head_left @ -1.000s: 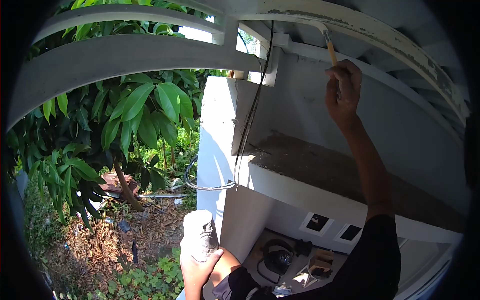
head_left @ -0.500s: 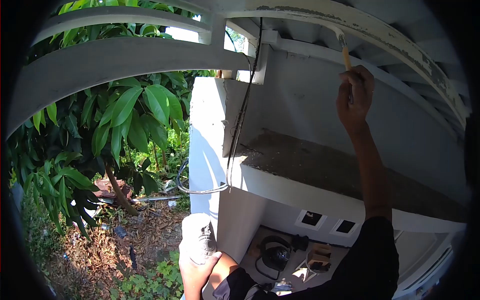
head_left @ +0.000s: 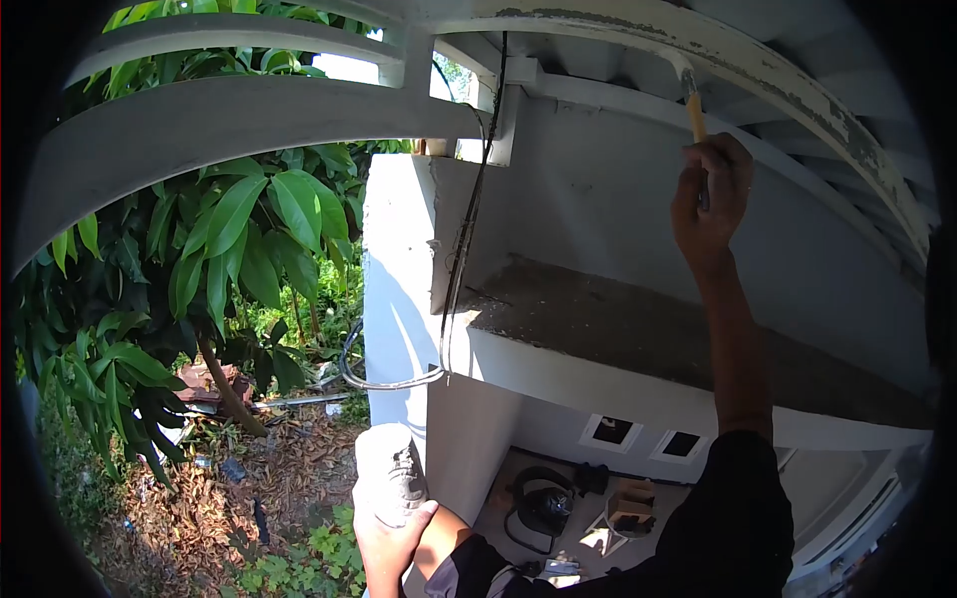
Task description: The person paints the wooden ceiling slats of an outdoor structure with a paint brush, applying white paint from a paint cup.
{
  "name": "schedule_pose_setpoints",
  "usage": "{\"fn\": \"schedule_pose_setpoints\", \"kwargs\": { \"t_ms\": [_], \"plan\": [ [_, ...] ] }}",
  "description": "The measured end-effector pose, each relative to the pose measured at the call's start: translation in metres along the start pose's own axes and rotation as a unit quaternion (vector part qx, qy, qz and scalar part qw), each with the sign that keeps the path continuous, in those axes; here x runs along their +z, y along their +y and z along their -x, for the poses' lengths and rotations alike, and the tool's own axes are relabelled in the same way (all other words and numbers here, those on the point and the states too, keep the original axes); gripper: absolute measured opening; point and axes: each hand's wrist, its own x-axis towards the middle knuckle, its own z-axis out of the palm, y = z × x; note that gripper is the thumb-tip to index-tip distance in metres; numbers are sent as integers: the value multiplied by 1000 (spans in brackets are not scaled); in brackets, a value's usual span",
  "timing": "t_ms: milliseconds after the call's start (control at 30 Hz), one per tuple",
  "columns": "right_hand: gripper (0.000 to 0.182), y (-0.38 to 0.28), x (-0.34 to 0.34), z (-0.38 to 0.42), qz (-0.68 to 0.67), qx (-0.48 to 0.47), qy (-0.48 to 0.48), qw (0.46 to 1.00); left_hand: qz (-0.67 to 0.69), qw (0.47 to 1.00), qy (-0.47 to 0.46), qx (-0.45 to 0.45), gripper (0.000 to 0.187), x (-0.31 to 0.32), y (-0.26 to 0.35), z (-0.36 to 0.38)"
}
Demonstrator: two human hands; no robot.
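Observation:
My right hand (head_left: pixel 715 194) is raised high and closed round the handle of a paintbrush (head_left: pixel 696 118). The bristle end of the brush touches the underside of a curved white beam (head_left: pixel 638 28), whose face shows grey patches of worn paint. Low in the view, my left hand (head_left: pixel 389 543) is wrapped round a white, paint-caked container (head_left: pixel 387 460). A dark, rough streak runs down its side. What is inside the container cannot be made out.
Black cables (head_left: pixel 467 224) hang from the beam and loop round a white pillar (head_left: pixel 394 259). A concrete ledge (head_left: pixel 618 334) runs below my right arm. Leafy branches (head_left: pixel 244 214) fill the left. Far below stand a black round chair (head_left: pixel 543 508) and a small wooden box (head_left: pixel 631 506).
My right hand and the brush have shifted slightly right along the beam. The surroundings have slid a little left in view. My left hand keeps its hold on the container.

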Motion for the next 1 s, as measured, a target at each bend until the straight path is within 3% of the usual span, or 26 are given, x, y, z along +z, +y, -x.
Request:
{"fn": "schedule_pose_setpoints", "kwargs": {
  "t_ms": [133,200,433,500,533,633,800,867,900,967,1000],
  "plan": [
    [26,-14,-33,14,116,57,32,991,5,999,-21,-49,76,2,13,-10],
    [27,-20,-19,18,140,104,102,979,10,998,-34,-45,78,9,17,-15],
    [30,-70,93,2,-130,149,116,973,-22,999,-38,-21,84,10,15,-3],
    [30,-84,109,0,-147,128,109,975,-33,998,-35,-27,82,5,16,-1],
    [30,-89,113,-2,-162,107,102,976,-44,998,-34,-33,81,2,17,0],
    [27,-106,103,6,-177,183,96,962,-18,1000,-6,-3,71,-6,19,3],
    [30,-106,87,48,-187,292,62,936,-20,1000,3,-12,71,-13,24,3],
    [29,-112,73,57,-267,476,-24,838,-21,1000,6,-1,74,-14,23,3],
    [29,-115,71,59,-267,475,-24,838,-21,1000,6,0,74,-13,23,2],
    [30,-120,66,61,-374,606,88,696,-27,1000,13,1,76,-13,23,4],
    [30,-121,64,62,-374,607,87,696,-27,1000,13,0,76,-12,23,5]
  ]
}}
